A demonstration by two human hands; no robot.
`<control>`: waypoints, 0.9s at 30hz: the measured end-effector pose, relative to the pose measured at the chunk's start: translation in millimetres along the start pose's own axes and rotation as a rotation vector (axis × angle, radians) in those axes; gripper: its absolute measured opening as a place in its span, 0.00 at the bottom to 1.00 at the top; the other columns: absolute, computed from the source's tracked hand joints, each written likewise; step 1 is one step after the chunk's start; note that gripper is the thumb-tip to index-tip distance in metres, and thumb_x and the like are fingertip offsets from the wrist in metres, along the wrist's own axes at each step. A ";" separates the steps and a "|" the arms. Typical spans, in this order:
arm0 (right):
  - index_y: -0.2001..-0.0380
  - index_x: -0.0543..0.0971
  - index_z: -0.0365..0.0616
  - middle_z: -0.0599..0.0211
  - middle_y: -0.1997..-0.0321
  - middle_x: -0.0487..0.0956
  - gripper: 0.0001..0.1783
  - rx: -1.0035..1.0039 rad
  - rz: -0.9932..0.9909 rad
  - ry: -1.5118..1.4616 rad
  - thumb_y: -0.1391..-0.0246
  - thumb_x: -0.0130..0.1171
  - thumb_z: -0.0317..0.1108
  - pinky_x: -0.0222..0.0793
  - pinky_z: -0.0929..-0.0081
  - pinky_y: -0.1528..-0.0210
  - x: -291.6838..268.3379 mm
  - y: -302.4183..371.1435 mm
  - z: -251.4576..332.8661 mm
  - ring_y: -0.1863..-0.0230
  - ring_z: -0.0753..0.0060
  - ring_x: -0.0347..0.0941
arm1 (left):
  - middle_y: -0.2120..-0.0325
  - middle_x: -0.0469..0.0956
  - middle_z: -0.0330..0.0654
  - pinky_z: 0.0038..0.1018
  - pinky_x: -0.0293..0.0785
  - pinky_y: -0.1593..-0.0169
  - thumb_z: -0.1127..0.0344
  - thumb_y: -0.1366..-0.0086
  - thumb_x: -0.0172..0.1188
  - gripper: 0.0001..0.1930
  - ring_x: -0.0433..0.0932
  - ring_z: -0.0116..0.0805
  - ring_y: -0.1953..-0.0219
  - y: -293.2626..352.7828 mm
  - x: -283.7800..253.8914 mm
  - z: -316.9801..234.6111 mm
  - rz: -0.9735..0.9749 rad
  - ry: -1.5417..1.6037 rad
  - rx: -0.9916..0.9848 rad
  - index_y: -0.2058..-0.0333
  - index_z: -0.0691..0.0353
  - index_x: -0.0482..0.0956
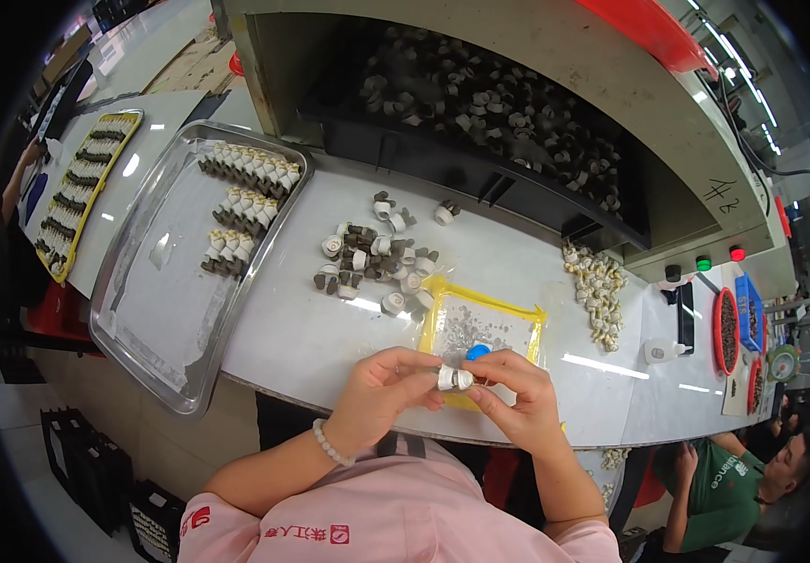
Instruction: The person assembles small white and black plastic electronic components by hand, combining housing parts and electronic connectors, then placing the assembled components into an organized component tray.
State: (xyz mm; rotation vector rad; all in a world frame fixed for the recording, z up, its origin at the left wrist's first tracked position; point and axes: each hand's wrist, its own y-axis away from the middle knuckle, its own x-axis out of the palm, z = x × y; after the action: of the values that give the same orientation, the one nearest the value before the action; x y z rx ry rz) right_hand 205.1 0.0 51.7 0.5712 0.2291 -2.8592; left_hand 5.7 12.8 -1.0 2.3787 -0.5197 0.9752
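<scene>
My left hand (381, 394), with a beaded bracelet at the wrist, pinches a small white rounded part (452, 378) over the table's front edge. The fingers of my right hand (525, 402) close on the same part from the right. A blue round cap (478, 352) shows just beyond my right fingertips; whether I touch it cannot be seen. Under and beyond my hands lies a yellow-taped square pad (489, 324) with grey smudges. Left of it sits a loose pile of white parts with dark grey prongs (381, 249).
A metal tray (156, 281) at left holds rows of similar parts. Behind stands a machine housing with a black bin (442, 178) full of parts. Cream-coloured pieces (597, 291) and a white bottle (660, 351) lie at right. Another person (733, 488) sits at lower right.
</scene>
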 end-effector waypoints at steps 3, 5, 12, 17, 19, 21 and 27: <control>0.60 0.80 0.35 0.60 0.65 0.79 0.14 0.001 0.021 0.037 0.53 0.62 0.22 0.70 0.78 0.63 -1.0 0.7 -0.5 0.65 0.69 0.76 | 0.64 0.78 0.48 0.29 0.80 0.62 0.78 0.37 0.54 0.11 0.80 0.34 0.68 0.0 0.2 5.3 -0.020 -0.074 0.057 0.56 0.68 0.74; 0.60 0.81 0.36 0.61 0.65 0.79 0.14 0.013 0.005 0.024 0.54 0.63 0.22 0.69 0.79 0.64 2.2 1.5 -4.5 0.66 0.70 0.75 | 0.65 0.79 0.48 0.25 0.79 0.62 0.78 0.37 0.55 0.10 0.80 0.32 0.67 0.3 -0.6 10.4 -0.004 -0.124 0.158 0.56 0.69 0.76; 0.61 0.81 0.37 0.60 0.65 0.79 0.14 0.035 0.007 0.000 0.55 0.63 0.21 0.70 0.80 0.65 9.3 0.7 -4.3 0.67 0.70 0.76 | 0.67 0.79 0.46 0.25 0.79 0.63 0.77 0.38 0.56 0.11 0.79 0.30 0.68 3.3 -1.0 5.9 -0.052 -0.140 0.189 0.56 0.69 0.76; 0.60 0.81 0.37 0.60 0.65 0.79 0.17 0.046 0.053 0.001 0.57 0.64 0.21 0.70 0.80 0.64 -1.2 8.7 -2.8 0.68 0.71 0.76 | 0.66 0.78 0.44 0.22 0.77 0.61 0.79 0.39 0.57 0.11 0.79 0.27 0.66 4.0 -0.6 -4.6 0.150 -0.190 0.042 0.57 0.69 0.74; 0.58 0.80 0.37 0.61 0.64 0.79 0.18 0.061 0.068 -0.019 0.57 0.64 0.21 0.70 0.80 0.64 -1.9 10.3 -2.5 0.68 0.72 0.76 | 0.66 0.78 0.43 0.21 0.76 0.60 0.80 0.40 0.58 0.11 0.78 0.26 0.65 16.4 -1.3 -21.2 0.122 -0.235 0.136 0.57 0.69 0.74; 0.55 0.78 0.37 0.60 0.64 0.79 0.21 0.013 -0.049 -0.031 0.57 0.63 0.20 0.70 0.79 0.63 -4.9 11.2 -6.0 0.68 0.73 0.75 | 0.65 0.79 0.41 0.19 0.74 0.59 0.81 0.42 0.60 0.13 0.77 0.24 0.63 26.6 -8.0 -50.3 0.066 -0.359 0.244 0.58 0.68 0.74; 0.54 0.77 0.36 0.60 0.65 0.78 0.19 0.029 -0.213 0.046 0.52 0.61 0.23 0.69 0.79 0.64 -25.0 24.5 -23.1 0.70 0.74 0.73 | 0.71 0.77 0.39 0.19 0.73 0.67 0.79 0.44 0.61 0.13 0.76 0.23 0.71 38.7 -91.3 -187.7 -0.495 -0.874 0.755 0.60 0.66 0.72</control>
State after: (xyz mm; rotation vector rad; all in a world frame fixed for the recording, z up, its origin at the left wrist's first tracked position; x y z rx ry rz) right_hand 241.9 -14.6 37.8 0.6547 0.2711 -3.0609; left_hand -175.3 106.0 59.2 3.3220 0.2345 -0.1992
